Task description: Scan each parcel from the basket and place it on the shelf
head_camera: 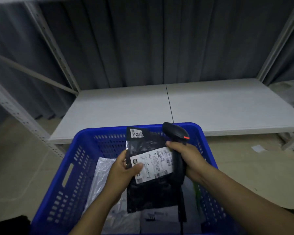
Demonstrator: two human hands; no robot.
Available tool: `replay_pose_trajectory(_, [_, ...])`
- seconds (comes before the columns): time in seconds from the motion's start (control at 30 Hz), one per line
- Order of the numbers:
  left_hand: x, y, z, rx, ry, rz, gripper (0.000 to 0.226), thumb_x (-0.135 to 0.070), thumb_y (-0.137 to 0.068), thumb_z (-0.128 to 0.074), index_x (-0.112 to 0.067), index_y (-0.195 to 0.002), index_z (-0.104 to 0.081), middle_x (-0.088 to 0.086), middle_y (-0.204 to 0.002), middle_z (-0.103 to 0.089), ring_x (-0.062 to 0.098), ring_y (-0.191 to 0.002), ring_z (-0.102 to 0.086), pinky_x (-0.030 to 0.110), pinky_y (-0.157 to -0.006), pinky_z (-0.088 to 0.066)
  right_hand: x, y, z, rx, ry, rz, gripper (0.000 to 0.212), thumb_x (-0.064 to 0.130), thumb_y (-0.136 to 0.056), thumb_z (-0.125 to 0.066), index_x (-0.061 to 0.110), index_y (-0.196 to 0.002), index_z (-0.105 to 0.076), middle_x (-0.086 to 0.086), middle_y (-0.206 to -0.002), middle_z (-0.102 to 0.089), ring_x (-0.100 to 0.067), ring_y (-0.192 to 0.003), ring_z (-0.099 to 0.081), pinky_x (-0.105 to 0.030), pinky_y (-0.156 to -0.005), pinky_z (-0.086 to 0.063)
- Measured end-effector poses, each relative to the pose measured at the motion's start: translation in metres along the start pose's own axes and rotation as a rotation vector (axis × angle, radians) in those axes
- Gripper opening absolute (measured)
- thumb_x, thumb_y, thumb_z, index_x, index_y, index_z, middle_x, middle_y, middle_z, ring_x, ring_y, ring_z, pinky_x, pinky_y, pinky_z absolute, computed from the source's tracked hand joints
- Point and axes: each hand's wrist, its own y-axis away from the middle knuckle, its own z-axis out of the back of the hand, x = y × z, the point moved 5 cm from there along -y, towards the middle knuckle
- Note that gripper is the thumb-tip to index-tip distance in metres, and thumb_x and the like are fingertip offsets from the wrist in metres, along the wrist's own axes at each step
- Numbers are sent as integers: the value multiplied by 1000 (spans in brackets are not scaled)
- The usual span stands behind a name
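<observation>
Above the blue basket (85, 133), one black parcel (151, 195) is held between the two hands, its labelled face turned up toward the camera. The left hand (124, 168) pinches the parcel's left edge, thumb pressed on the white shipping label (153, 163). The right hand (187, 156) is curled round the handle of one black scanner (176, 132), which lies against the parcel's right edge; the scanner head stands above that hand, beside the parcel's upper right corner. Labels on the parcel: two, the second a small sticker (136, 133) at its top. In the basket below, three further packets are counted: clear plastic (102, 175), grey (159, 219), green-edged (196, 187). One white shelf (126, 106) lies just beyond.
</observation>
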Motion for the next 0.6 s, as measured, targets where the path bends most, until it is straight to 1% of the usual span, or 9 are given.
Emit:
replay_pose_trajectory(0.03, [1, 6, 1, 11, -6, 35, 44, -10, -82, -74, -34, -114, -56, -7, -104, -73, 9, -93, -70, 30, -79, -57, 3, 0, 0, -22, -14, 18, 26, 14, -85, -71, -3, -105, -69, -23, -96, -73, -34, -82, -71, -45, -79, -59])
replay_pose_trajectory(0.1, [2, 14, 5, -25, -55, 69, 47, -7, -80, -76, -36, -112, -56, -8, -103, -73, 7, -91, -70, 33, -81, -57, 8, 0, 0, -36, -34, 50, 26, 15, -84, -72, -3, -103, -69, -24, -97, -73, -35, -83, -70, -48, -84, -56])
replay_pose_trajectory(0.2, [-12, 11, 25, -138, -154, 23, 50, -1, -82, -72, -34, -114, -52, -5, -104, -71, 7, -85, -69, 27, -74, -56, 15, 3, 0, -18, 46, 117, 17, 13, -85, -71, 1, -96, -70, -21, -92, -74, -29, -77, -70, -41, -77, -58])
replay_pose_trajectory(0.27, [-31, -1, 44, -145, -274, -32, 58, 0, -84, -68, -34, -125, -46, -3, -105, -68, 9, -89, -67, 18, -66, -52, 21, 4, 1, -12, 248, 189, 12, 13, -84, -72, 4, -92, -70, -16, -86, -73, -22, -71, -68, -35, -70, -57])
replay_pose_trajectory(0.37, [-58, -23, 72, -55, -445, -95, 60, 4, -87, -63, -31, -132, -47, -4, -102, -70, 2, -86, -66, 11, -63, -49, 26, 9, -2, 60, 578, 243, 11, 16, -82, -74, 9, -85, -65, -6, -67, -69, -18, -57, -65, -32, -58, -54])
replay_pose_trajectory(0.43, [-74, -33, 87, 15, -582, -119, 59, 3, -88, -62, -37, -130, -48, -14, -99, -71, -2, -83, -67, 11, -64, -49, 26, 14, -7, 119, 738, 266, 13, 18, -82, -74, 12, -79, -62, -1, -57, -64, -18, -50, -62, -29, -53, -51])
replay_pose_trajectory(0.53, [-91, -45, 104, 107, -772, -129, 60, -1, -90, -61, -43, -132, -47, -19, -101, -71, -1, -88, -67, 25, -76, -54, 28, 22, -17, 185, 921, 308, 15, 18, -82, -73, 9, -84, -61, -1, -55, -60, -13, -43, -58, -24, -48, -48])
replay_pose_trajectory(0.57, [-96, -46, 108, 134, -795, -130, 60, -1, -91, -60, -43, -133, -46, -23, -99, -70, -3, -87, -67, 24, -76, -53, 29, 25, -19, 210, 962, 310, 15, 17, -81, -73, 8, -85, -61, -1, -57, -60, -13, -43, -58, -24, -47, -49])
replay_pose_trajectory(0.6, [-99, -47, 110, 154, -809, -127, 59, 0, -92, -58, -43, -131, -46, -29, -94, -69, -6, -85, -66, 19, -73, -52, 29, 26, -21, 240, 994, 304, 15, 16, -81, -72, 8, -85, -61, 0, -56, -59, -13, -42, -58, -24, -47, -49])
